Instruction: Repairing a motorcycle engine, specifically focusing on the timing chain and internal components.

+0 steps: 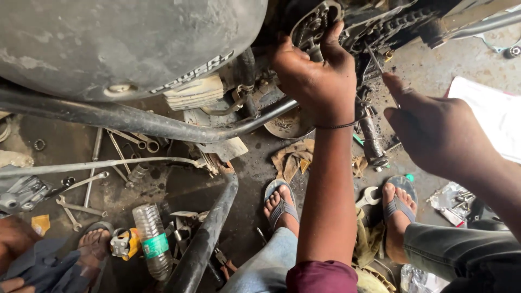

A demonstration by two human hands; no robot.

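My left hand (313, 76) reaches up and grips a dark, greasy metal cover plate (312, 24) on the side of a motorcycle engine, fingers curled over its edge. My right hand (431, 127) holds a thin metal tool (375, 61), its tip pointing up toward the drive chain (388, 30) just right of the plate. A thin black band circles my left wrist. My feet in blue sandals (281, 203) rest on the oily floor below.
A grey fuel tank (125, 43) and black frame tubes (135, 119) fill the upper left. Several spanners (81, 184), a plastic bottle (152, 241), a rag (290, 157) and small parts lie on the floor. Another person's foot (92, 244) shows at lower left. White paper (488, 108) lies right.
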